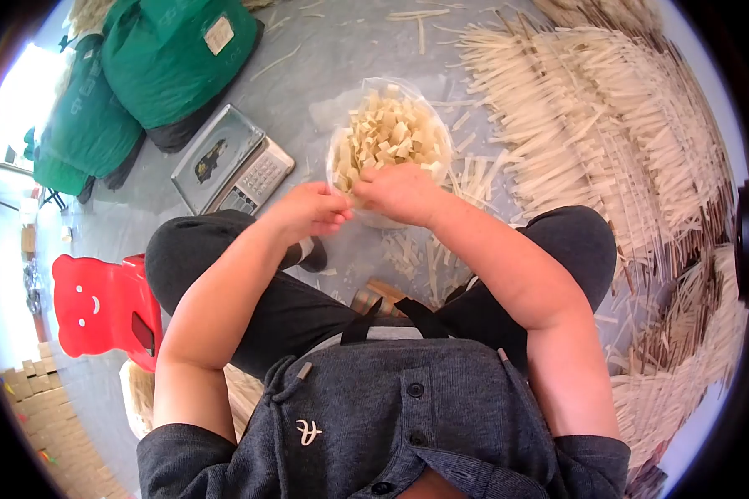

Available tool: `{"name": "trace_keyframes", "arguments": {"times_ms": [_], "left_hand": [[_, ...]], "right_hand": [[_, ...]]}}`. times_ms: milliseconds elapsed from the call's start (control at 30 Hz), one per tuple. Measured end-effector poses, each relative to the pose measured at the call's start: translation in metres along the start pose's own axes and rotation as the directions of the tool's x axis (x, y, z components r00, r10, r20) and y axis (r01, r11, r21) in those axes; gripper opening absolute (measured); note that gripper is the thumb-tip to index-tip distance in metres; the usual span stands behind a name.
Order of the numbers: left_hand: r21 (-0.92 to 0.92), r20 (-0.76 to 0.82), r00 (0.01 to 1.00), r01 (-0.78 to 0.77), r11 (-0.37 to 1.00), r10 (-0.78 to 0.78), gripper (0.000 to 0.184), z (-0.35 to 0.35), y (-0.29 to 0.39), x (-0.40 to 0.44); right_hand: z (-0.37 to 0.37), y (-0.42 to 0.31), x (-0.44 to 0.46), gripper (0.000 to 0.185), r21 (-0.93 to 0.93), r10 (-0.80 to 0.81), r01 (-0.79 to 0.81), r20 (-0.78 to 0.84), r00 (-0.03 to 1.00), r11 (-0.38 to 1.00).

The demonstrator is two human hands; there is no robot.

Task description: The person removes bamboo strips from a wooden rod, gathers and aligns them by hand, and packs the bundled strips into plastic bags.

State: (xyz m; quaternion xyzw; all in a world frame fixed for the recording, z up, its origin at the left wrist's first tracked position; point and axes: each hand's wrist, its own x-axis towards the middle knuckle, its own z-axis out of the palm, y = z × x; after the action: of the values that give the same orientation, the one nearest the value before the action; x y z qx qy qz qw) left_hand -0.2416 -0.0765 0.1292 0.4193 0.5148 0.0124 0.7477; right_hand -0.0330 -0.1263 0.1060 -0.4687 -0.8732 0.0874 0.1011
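Note:
A clear plastic bag (pixel 434 106), its mouth round and open, stands on the floor in front of me. It is heaped with short, flat, pale yellow pieces (pixel 391 133) that look like cut strips. At the bag's near left edge, my left hand (pixel 314 209) has its fingers curled inward. My right hand (pixel 394 193) lies over the near rim, with thumb and fingers pinched together close to my left fingertips. Whatever either hand grips is too small or hidden to make out.
A digital scale (pixel 262 172) sits to the left, below green sacks (pixel 175 58). Long pale strips (pixel 549 125) lie stacked on the right, with loose scraps (pixel 416 258) on the floor. A red chair (pixel 91 308) holding a phone (pixel 142 334) stands by my left knee.

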Motion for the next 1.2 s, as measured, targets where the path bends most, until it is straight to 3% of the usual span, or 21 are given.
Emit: {"name": "trace_keyframes", "arguments": {"times_ms": [167, 233, 267, 333, 367, 433, 533, 567, 633, 667, 733, 767, 833, 1033, 1067, 1133, 1200], "left_hand": [[-0.059, -0.091, 0.984, -0.157, 0.986, 0.151, 0.010, -0.010, 0.031, -0.015], [0.066, -0.140, 0.972, -0.181, 0.981, 0.189, 0.025, -0.011, 0.034, -0.010], [0.062, -0.132, 0.973, -0.183, 0.981, 0.190, 0.025, -0.007, 0.035, -0.010], [0.340, -0.162, 0.981, -0.049, 0.939, 0.110, 0.038, 0.008, 0.033, -0.011], [0.385, -0.135, 0.982, -0.073, 0.920, 0.134, 0.051, 0.013, 0.025, -0.006], [0.420, -0.103, 0.991, -0.040, 0.906, 0.091, 0.053, 0.023, 0.021, -0.003], [0.419, -0.010, 1.000, 0.030, 0.908, -0.029, 0.060, 0.032, 0.007, 0.010], [0.279, 0.028, 0.998, 0.052, 0.959, -0.062, 0.059, 0.041, 0.000, 0.014], [0.053, 0.083, 0.992, 0.092, 0.994, -0.096, 0.051, 0.052, -0.002, 0.018], [0.057, 0.084, 0.991, 0.098, 0.994, -0.102, 0.051, 0.056, -0.002, 0.019], [0.014, 0.069, 0.990, 0.121, 0.993, -0.122, 0.041, 0.063, 0.001, 0.021], [0.019, 0.072, 0.990, 0.119, 0.993, -0.120, 0.041, 0.062, 0.005, 0.020], [0.070, 0.105, 0.993, 0.048, 0.996, -0.055, 0.032, 0.057, 0.020, 0.018], [-0.005, 0.103, 0.994, 0.024, 1.000, -0.024, 0.026, 0.035, 0.037, 0.002], [-0.052, 0.108, 0.994, 0.030, 0.998, -0.024, 0.027, 0.032, 0.036, 0.001], [-0.064, 0.103, 0.994, 0.034, 0.997, -0.028, 0.029, 0.026, 0.037, -0.002], [-0.075, 0.098, 0.995, 0.034, 0.997, -0.026, 0.031, 0.014, 0.040, -0.003]], "right_hand": [[-0.027, -0.001, -0.009, 0.020, 0.067, 0.008, -0.010, 0.038, 0.999, 0.998], [-0.048, 0.004, -0.013, 0.023, 0.330, 0.109, -0.104, 0.003, 0.994, 0.938], [-0.055, 0.010, -0.016, 0.023, 0.325, 0.114, -0.111, 0.009, 0.993, 0.939], [-0.069, 0.022, -0.022, 0.024, 0.453, 0.373, -0.234, -0.247, 0.894, 0.860], [-0.084, 0.024, -0.028, 0.024, 0.449, 0.378, -0.241, -0.243, 0.894, 0.860], [-0.115, 0.025, -0.039, 0.028, 0.446, 0.685, -0.619, 0.018, 0.728, 0.646], [-0.082, 0.027, -0.057, 0.027, 0.402, 0.656, -0.655, 0.157, 0.738, 0.640], [-0.068, 0.032, -0.056, 0.027, 0.398, 0.656, -0.655, 0.157, 0.738, 0.642], [-0.040, 0.040, -0.049, 0.027, 0.397, 0.603, -0.532, -0.070, 0.795, 0.748], [-0.034, 0.041, -0.047, 0.027, 0.402, 0.607, -0.535, -0.068, 0.792, 0.743], [-0.026, 0.042, -0.044, 0.023, 0.172, 0.519, -0.496, -0.138, 0.844, 0.851], [-0.020, 0.038, -0.046, 0.023, 0.171, 0.522, -0.499, -0.142, 0.841, 0.850], [-0.015, 0.027, -0.050, 0.022, 0.059, 0.589, -0.588, -0.007, 0.808, 0.807], [-0.069, 0.014, -0.049, 0.032, -0.023, 0.573, -0.577, 0.157, 0.804, 0.816], [-0.074, 0.015, -0.052, 0.032, -0.021, 0.574, -0.578, 0.158, 0.804, 0.815], [-0.084, 0.020, -0.060, 0.033, 0.068, 0.522, -0.519, -0.029, 0.853, 0.852], [-0.103, 0.026, -0.061, 0.030, 0.111, 0.536, -0.536, 0.030, 0.844, 0.837]]}}
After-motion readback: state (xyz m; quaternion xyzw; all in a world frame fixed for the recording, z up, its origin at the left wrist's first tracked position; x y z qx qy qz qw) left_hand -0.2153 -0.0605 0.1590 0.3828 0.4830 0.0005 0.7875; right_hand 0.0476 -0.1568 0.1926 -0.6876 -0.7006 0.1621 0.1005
